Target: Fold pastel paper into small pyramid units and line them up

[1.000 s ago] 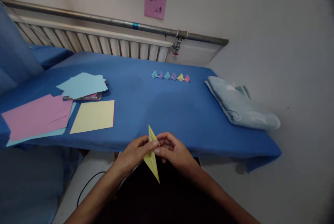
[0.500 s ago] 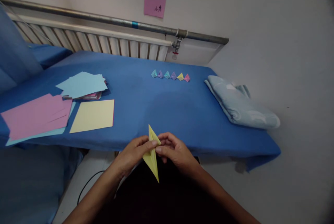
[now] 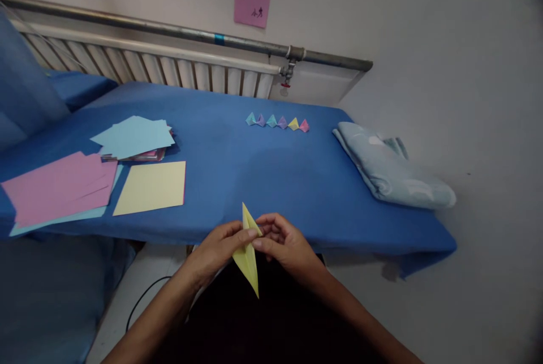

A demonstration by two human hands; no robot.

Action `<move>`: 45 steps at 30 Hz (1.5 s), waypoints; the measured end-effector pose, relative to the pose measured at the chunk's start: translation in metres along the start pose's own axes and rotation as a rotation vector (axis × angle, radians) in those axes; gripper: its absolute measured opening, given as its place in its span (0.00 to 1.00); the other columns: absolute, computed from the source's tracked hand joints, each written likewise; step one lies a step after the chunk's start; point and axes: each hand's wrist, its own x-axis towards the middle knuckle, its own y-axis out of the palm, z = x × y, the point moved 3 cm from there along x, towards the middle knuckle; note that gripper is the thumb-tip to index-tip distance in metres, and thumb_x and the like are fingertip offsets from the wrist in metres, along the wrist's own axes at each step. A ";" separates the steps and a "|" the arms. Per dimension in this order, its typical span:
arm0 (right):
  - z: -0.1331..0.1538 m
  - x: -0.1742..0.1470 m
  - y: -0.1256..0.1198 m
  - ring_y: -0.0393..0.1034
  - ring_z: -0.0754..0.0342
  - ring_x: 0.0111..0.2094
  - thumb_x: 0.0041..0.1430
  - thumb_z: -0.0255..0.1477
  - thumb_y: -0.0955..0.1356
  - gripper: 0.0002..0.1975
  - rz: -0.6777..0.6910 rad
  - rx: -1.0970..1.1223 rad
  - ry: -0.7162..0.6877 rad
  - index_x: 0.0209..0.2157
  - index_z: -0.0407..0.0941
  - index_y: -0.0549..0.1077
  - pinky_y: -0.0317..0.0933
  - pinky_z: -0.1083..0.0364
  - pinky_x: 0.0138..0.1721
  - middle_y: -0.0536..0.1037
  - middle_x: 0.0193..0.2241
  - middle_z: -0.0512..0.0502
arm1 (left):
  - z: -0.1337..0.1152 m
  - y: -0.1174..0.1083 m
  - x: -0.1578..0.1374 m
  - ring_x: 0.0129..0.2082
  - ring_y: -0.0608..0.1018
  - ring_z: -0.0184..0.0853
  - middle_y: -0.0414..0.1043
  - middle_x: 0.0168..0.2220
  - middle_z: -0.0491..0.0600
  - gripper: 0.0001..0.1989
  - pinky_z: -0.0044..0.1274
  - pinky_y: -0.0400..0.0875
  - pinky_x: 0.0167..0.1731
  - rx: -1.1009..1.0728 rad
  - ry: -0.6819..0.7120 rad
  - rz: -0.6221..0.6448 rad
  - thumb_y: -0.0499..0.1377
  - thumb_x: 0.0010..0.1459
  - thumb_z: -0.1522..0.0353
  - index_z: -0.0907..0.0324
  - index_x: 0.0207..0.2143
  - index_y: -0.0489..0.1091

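A folded yellow paper, long and pointed at both ends, is held in the air just in front of the table's near edge. My left hand pinches it from the left, the thumb lying flat across its middle. From the right, my right hand grips its edge between thumb and curled fingers; the fingertips behind the paper are partly hidden. Creases run along the paper's length. Far back on the table stands a row of small folded paper pieces in blue, purple, yellow and pink.
On the left of the blue-covered table lie pink sheets, a pile topped with light blue sheets, and a yellow sheet. A folded blanket rests at the right. Behind run a radiator and a pipe.
Almost nothing differs. My right hand's fingers have shifted very slightly at the edge of the yellow paper; both hands keep hold of it.
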 end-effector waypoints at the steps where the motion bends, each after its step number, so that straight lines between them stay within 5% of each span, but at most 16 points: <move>1: -0.001 0.001 -0.001 0.65 0.59 0.28 0.42 0.32 0.73 0.18 -0.005 -0.003 0.004 0.37 0.46 0.67 0.57 0.60 0.24 0.70 0.29 0.53 | 0.000 -0.001 0.000 0.27 0.71 0.35 0.71 0.22 0.47 0.10 0.24 0.62 0.28 0.002 0.001 -0.005 0.63 0.49 0.62 0.60 0.28 0.74; 6: -0.005 0.002 -0.004 0.64 0.59 0.27 0.44 0.31 0.72 0.16 -0.007 -0.020 0.002 0.37 0.47 0.67 0.57 0.60 0.23 0.69 0.29 0.53 | 0.000 0.000 0.000 0.27 0.71 0.36 0.70 0.21 0.46 0.12 0.25 0.63 0.29 0.035 -0.015 -0.012 0.62 0.49 0.60 0.59 0.31 0.75; 13: 0.011 -0.007 -0.002 0.64 0.57 0.31 0.49 0.31 0.70 0.15 -0.097 -0.220 -0.189 0.40 0.47 0.67 0.61 0.55 0.33 0.69 0.32 0.51 | -0.003 0.002 -0.001 0.27 0.71 0.35 0.73 0.27 0.47 0.12 0.24 0.62 0.29 0.141 0.017 -0.032 0.60 0.52 0.61 0.59 0.34 0.75; 24: 0.004 -0.005 -0.003 0.64 0.58 0.29 0.47 0.27 0.70 0.17 -0.035 -0.176 -0.121 0.40 0.47 0.68 0.60 0.56 0.32 0.69 0.31 0.52 | -0.008 0.008 -0.003 0.30 0.73 0.36 0.74 0.28 0.48 0.15 0.25 0.63 0.33 0.182 -0.009 -0.020 0.59 0.53 0.59 0.60 0.36 0.74; 29: 0.011 -0.009 -0.005 0.65 0.58 0.29 0.51 0.25 0.66 0.19 -0.145 -0.514 -0.272 0.47 0.45 0.66 0.61 0.57 0.29 0.71 0.35 0.47 | -0.017 0.011 -0.005 0.34 0.74 0.37 0.75 0.34 0.49 0.15 0.25 0.65 0.34 0.314 0.017 -0.034 0.56 0.54 0.62 0.61 0.40 0.72; 36: 0.019 -0.007 -0.003 0.67 0.46 0.44 0.51 0.24 0.65 0.29 -0.148 -0.882 -0.486 0.57 0.42 0.59 0.63 0.46 0.44 0.71 0.45 0.37 | -0.032 0.025 -0.003 0.39 0.74 0.40 0.75 0.37 0.49 0.14 0.29 0.67 0.40 0.529 0.084 -0.079 0.54 0.52 0.65 0.60 0.40 0.70; 40: 0.023 -0.005 -0.005 0.67 0.47 0.45 0.51 0.22 0.64 0.23 -0.152 -0.861 -0.477 0.51 0.43 0.64 0.61 0.48 0.46 0.73 0.45 0.39 | -0.032 0.031 -0.002 0.39 0.76 0.40 0.76 0.37 0.50 0.14 0.30 0.69 0.40 0.517 0.125 -0.095 0.54 0.51 0.66 0.59 0.40 0.69; 45: 0.022 -0.001 -0.009 0.67 0.55 0.33 0.49 0.17 0.61 0.12 -0.244 -0.804 -0.527 0.32 0.45 0.68 0.60 0.57 0.36 0.73 0.30 0.50 | -0.021 0.029 0.006 0.49 0.74 0.43 0.71 0.50 0.57 0.24 0.36 0.64 0.51 0.543 0.179 -0.214 0.55 0.49 0.69 0.61 0.51 0.65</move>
